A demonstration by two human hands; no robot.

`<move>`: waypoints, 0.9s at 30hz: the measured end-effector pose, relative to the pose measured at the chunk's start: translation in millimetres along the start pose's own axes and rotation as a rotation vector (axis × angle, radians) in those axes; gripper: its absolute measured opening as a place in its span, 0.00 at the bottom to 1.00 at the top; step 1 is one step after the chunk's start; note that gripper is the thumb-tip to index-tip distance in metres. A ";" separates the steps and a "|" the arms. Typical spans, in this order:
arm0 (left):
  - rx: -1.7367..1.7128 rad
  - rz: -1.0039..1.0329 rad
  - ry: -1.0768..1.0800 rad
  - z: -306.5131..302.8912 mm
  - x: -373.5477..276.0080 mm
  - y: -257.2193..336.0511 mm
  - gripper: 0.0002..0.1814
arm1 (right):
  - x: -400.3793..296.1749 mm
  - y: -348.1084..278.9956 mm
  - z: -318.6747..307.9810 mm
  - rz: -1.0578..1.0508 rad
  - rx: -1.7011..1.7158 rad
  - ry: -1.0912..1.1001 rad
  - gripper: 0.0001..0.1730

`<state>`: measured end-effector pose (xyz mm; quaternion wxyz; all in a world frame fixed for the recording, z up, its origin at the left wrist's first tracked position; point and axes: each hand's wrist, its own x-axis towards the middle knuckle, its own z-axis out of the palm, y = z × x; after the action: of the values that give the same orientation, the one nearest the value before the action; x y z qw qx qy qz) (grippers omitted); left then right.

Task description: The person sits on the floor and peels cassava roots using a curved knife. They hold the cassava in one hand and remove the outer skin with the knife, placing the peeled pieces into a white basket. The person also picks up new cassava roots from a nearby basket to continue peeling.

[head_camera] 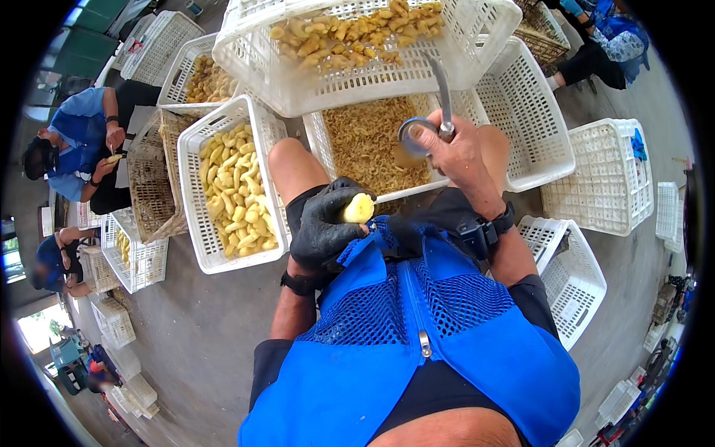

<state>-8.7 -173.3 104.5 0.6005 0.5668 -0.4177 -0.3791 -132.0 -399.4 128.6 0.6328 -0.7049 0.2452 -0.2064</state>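
Observation:
My left hand, in a dark glove, grips a peeled ginger piece near my lap. My right hand is bare and holds a curved metal blade tool by its handle, blade pointing away from me; a round, blurred disc-like part lies by my thumb. Below my hands, between my knees, a white plastic crate holds brown-yellow peelings. A tilted white crate beyond it holds unpeeled ginger. To the left, another white crate is full of peeled ginger.
White crates stand at the right and near my right elbow. A brown-stained crate is at the left. Co-workers sit at the left, farther left and upper right.

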 end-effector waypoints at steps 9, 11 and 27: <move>-0.117 -0.096 0.063 5.6 4.8 6.2 0.31 | -0.4 31.9 22.3 -0.056 0.003 0.066 0.13; -0.286 -0.121 0.147 8.0 0.6 8.9 0.32 | 1.3 32.5 7.2 0.006 0.055 0.119 0.14; 0.757 0.222 0.427 23.6 8.3 6.7 0.24 | -14.2 -2.7 37.4 0.066 0.214 -0.187 0.09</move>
<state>-27.8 -189.1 112.0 0.4607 0.7637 -0.4521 -0.0075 -120.5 -361.0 127.3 0.7308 -0.6411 0.1850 -0.1439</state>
